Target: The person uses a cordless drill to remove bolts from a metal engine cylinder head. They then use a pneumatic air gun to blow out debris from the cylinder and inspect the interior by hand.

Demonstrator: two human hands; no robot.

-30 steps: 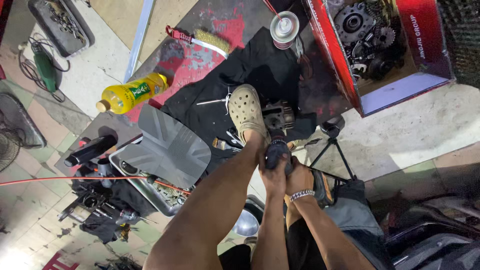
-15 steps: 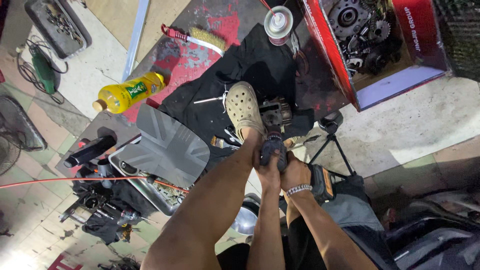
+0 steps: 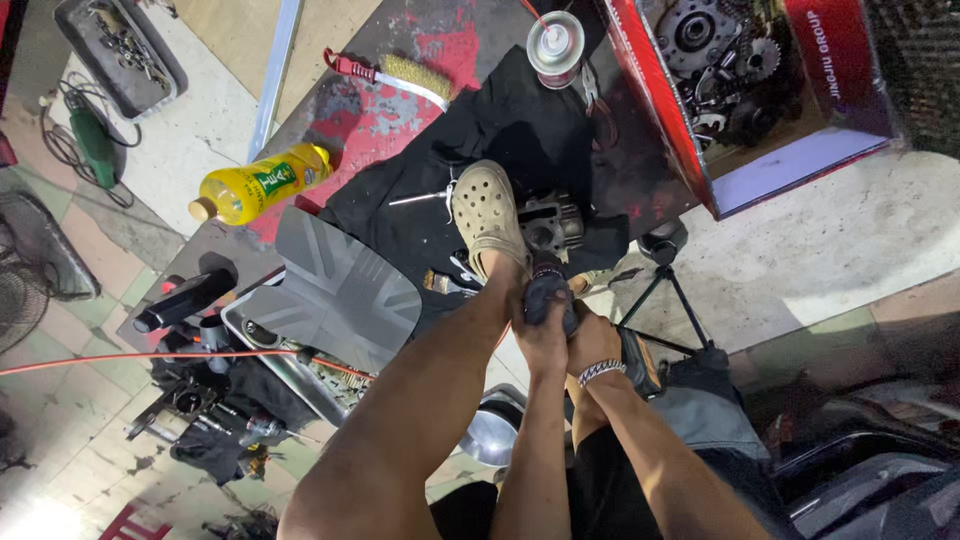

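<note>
At the centre of the frame both hands wrap a dark tool handle (image 3: 547, 290): the left hand (image 3: 540, 335) and the right hand (image 3: 592, 340) have their fingers curled tightly around it. Its tip meets a grey metal engine part (image 3: 548, 225), ribbed and grimy, lying on black cloth (image 3: 500, 130). A beige clog (image 3: 485, 215) presses beside it. A yellow bottle (image 3: 262, 182) lies at left.

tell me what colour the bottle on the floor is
Yellow, with a green label; the bottle shows best in the head view.
</note>
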